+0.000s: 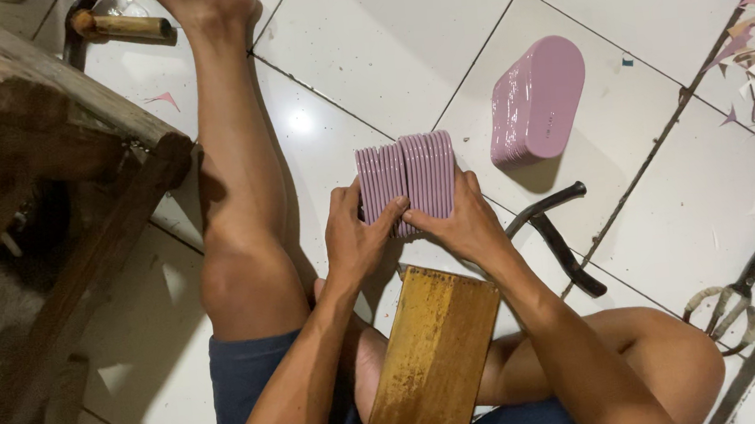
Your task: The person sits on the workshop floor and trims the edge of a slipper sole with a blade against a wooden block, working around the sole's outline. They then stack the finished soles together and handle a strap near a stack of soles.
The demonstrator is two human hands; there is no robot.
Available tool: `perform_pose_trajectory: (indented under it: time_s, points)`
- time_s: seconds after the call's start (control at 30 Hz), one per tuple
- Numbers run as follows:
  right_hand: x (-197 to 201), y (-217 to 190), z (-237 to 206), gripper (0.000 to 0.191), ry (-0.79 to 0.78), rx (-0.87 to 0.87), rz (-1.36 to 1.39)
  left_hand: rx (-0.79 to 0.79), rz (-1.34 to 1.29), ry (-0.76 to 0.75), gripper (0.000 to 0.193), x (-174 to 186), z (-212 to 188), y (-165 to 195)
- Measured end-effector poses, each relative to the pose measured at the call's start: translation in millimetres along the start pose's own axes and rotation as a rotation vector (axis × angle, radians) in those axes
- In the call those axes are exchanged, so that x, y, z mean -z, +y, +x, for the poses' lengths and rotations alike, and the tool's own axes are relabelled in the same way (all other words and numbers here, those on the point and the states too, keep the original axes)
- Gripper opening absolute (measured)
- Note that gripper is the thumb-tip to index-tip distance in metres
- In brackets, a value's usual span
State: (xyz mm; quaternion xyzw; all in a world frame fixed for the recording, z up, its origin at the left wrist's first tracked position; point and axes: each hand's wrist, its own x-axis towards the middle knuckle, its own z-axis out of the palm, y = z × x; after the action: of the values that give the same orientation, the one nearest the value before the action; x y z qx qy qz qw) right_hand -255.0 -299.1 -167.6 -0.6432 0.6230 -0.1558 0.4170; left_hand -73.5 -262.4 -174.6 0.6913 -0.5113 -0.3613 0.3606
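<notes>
My left hand (354, 236) and right hand (461, 225) both grip a stack of mauve oval pieces (406, 178) on edge above the wooden board (430, 360), seemingly foam; a wrapped pile (538, 101) lies near on the floor.

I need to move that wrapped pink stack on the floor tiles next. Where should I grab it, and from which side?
Probably across the two long flat sides of the wrapped pink stack, coming down from above. It lies apart from the loose pink sheets that the left hand and right hand hold, with bare tile around it. Its ends are rounded and the wrap looks glossy, so the ends may slip.
</notes>
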Motion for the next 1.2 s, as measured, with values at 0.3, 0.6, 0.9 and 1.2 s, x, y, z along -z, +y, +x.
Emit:
perform_pose_trajectory:
  time_s: [0.3, 0.6, 0.9, 1.2]
  points:
    - [1, -5, 3, 0.097, -0.013, -0.058, -0.046, 0.029, 0.119, 0.062, 0.055, -6, -5, 7]
    - [3, -9, 3, 0.097, -0.032, -0.114, -0.031, -0.003, 0.156, 0.089, 0.063, -11, -5, 2]
    - [2, -5, 0, 0.091, -0.018, -0.072, -0.058, -0.026, 0.148, 0.063, 0.059, -4, -5, 9]
    - [3, 5, 3, 0.094, -0.083, -0.027, -0.006, 0.01, 0.03, 0.011, 0.072, -1, -2, 2]
